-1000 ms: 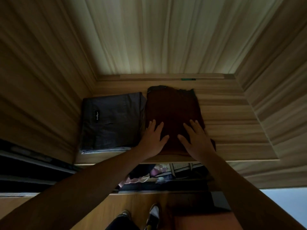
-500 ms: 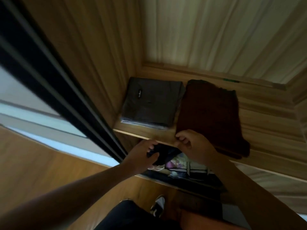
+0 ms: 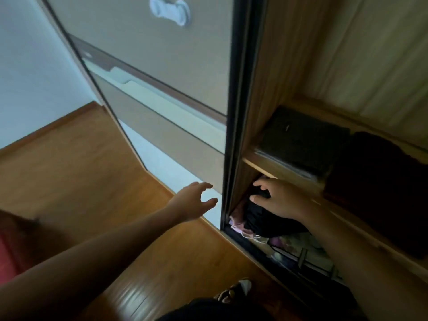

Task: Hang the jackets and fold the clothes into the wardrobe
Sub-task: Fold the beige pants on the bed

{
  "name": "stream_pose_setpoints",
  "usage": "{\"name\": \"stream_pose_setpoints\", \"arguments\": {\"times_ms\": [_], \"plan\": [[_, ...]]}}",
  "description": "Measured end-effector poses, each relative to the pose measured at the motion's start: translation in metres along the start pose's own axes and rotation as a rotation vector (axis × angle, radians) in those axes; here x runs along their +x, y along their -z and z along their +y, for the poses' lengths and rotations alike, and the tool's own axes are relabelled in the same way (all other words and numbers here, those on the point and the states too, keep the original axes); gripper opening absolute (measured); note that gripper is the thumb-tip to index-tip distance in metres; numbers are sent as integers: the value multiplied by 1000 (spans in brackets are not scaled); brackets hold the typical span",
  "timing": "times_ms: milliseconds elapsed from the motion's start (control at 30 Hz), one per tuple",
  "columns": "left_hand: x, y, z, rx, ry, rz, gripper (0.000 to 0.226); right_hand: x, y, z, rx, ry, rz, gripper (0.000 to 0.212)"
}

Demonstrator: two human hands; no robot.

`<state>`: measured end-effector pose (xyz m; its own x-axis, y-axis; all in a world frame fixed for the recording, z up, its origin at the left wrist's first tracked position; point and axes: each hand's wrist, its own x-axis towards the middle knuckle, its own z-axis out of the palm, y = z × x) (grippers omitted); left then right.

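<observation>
Two folded garments lie side by side on the wooden wardrobe shelf: a dark grey one on the left and a dark brown one on the right. My right hand is below the shelf, its fingers closed on a black garment in the lower compartment. My left hand hovers open, fingers spread, just left of the dark edge of the sliding door, holding nothing.
The sliding door panel with a pale handle strip fills the upper left. Pink and light fabrics and a strapped storage bag sit in the lower compartment. Wooden floor lies below, with my shoe near the wardrobe track.
My view swung left, bringing the sliding door into sight. Both hands left the brown garment; the left moved out beside the door edge, the right stayed on the black garment below the shelf.
</observation>
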<state>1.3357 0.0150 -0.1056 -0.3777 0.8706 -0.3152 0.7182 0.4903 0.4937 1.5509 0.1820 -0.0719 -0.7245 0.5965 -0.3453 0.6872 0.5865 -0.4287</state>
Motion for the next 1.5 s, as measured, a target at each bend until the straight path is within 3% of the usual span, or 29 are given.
{"name": "stream_pose_setpoints", "arguments": {"times_ms": [467,800,1233,1500], "plan": [[-244,69,-231,-56,474,244,64,0,-124,-294,-322,460,-186,61],[-376,74,-324,-135,861,364,61,22,-202,-467,-531,801,-337,62],[-449,57,-377,-393,1431,554,59,69,-316,-659,-780,1322,-598,64],[-509,-12,-345,-640,1761,710,56,-14,-417,-716,-945,1686,-840,63]]}}
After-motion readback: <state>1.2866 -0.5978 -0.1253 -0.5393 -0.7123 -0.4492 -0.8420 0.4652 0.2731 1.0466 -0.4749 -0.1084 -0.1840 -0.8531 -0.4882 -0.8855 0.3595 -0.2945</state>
